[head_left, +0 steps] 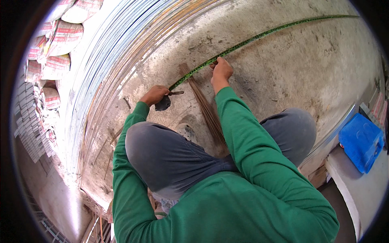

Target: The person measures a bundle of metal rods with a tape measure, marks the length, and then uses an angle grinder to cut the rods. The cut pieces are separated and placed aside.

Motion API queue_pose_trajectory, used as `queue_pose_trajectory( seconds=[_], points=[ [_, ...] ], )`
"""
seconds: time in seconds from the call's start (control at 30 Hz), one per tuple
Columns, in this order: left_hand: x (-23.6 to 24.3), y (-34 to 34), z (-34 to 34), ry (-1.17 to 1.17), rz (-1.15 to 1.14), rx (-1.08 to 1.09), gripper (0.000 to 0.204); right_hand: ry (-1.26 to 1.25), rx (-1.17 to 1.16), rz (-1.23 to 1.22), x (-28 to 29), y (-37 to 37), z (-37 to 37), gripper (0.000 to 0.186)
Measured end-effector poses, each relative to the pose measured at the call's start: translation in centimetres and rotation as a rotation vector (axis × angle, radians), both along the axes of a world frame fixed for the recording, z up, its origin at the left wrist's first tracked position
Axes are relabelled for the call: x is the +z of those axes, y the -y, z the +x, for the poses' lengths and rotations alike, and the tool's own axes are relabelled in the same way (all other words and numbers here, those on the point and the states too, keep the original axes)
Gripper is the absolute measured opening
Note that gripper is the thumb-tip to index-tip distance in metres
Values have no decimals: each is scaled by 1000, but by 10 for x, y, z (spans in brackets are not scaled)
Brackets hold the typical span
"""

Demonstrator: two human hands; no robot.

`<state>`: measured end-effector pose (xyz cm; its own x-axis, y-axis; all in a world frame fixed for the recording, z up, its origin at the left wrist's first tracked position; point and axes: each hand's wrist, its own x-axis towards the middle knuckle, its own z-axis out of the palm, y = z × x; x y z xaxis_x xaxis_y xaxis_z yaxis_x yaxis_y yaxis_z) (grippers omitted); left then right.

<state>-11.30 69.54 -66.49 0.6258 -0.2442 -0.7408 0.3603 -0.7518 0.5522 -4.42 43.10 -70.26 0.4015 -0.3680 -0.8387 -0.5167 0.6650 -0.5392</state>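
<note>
Floor spreads beneath your tape, already drawn out and not wound in, passing over the rods; what remains doesn't show. It looks narrow, bright green, dark-marked. Your left hand grasps its near end; your right hand curls at its edge, its grip unclear.

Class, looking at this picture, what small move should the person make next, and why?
Perhaps press the green tape down lightly with the right hand while the left hand steadies its near end. The tape crosses a bundle of thin rods, and the right hand is at it just right of that crossing, so this might limit shifting.
</note>
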Motion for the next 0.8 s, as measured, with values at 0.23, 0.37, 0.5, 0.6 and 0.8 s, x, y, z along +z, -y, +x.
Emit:
queue_pose_trajectory(
  seconds=[0.23, 0.37, 0.5, 0.6, 0.8],
  points=[
    [-1, 3, -2, -63, 20, 43, 25, -4, 28, -28, -3, -1, 2, 21],
    [1, 7, -3, -34, 45, 7, 26, -9, 66, -26, -9, 0, 3, 22],
    [7, 9, -2, 38, 32, -124, 28, -15, 33, 2, -7, -1, 2, 24],
    [2, 5, -5, 62, 12, -155, 27, -19, 17, 5, -4, -2, 2, 24],
    [-3, 4, -14, 84, -36, 38, 28, -17, 39, 11, -4, 0, 3, 21]
  ],
)
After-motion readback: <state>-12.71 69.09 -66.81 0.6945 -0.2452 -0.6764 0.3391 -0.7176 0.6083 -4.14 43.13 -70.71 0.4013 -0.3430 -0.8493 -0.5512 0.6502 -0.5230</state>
